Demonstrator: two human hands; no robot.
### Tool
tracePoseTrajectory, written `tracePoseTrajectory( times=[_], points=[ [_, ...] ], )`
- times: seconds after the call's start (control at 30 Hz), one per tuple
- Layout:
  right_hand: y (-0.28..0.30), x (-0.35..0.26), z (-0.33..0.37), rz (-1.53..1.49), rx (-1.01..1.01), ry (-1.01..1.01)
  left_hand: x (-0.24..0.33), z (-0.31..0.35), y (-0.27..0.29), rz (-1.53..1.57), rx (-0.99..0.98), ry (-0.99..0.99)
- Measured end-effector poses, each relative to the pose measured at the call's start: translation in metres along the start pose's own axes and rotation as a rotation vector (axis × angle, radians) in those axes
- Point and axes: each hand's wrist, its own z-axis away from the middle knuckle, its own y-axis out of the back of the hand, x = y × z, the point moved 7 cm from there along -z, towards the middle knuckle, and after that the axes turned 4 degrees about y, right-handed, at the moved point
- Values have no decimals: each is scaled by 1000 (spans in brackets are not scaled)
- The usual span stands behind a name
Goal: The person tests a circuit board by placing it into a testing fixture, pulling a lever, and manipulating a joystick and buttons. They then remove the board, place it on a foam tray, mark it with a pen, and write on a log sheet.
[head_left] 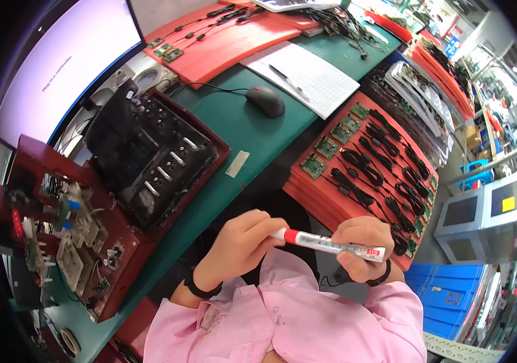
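A marker pen [316, 241] with a white barrel and a red band lies across in front of my chest, held by both hands. The fingers of my left hand [243, 242] pinch its white end beside the red band. My right hand [362, 245] is closed round the other end of the barrel. Just beyond my right hand is a stack of red foam sheets [313, 196], its top sheet bearing small green circuit boards [314, 165] and coiled black cables [361, 166].
A black test fixture [162, 157] stands open on the green bench [222, 136] at left, below a lit monitor [68, 60]. A black mouse [265, 101] and white paper with a pen [286, 77] lie farther back. At lower right is a blue crate [446, 296].
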Motion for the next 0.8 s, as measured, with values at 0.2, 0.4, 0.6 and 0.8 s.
tracePoseTrajectory(
  times=[0.2, 0.4, 0.6, 0.8],
  points=[
    [-28, 6, -3, -131, -80, 48, -23, 17, 13, 593, -175, 285],
    [-49, 72, -38, -172, -85, -278, -74, 47, 14, 911, 314, 612],
    [-82, 167, -105, 189, -196, -99, -77, 69, 49, -108, 614, 499],
    [-109, 255, -130, 833, -396, -17, -70, 70, 50, -254, 510, 442]
  ],
)
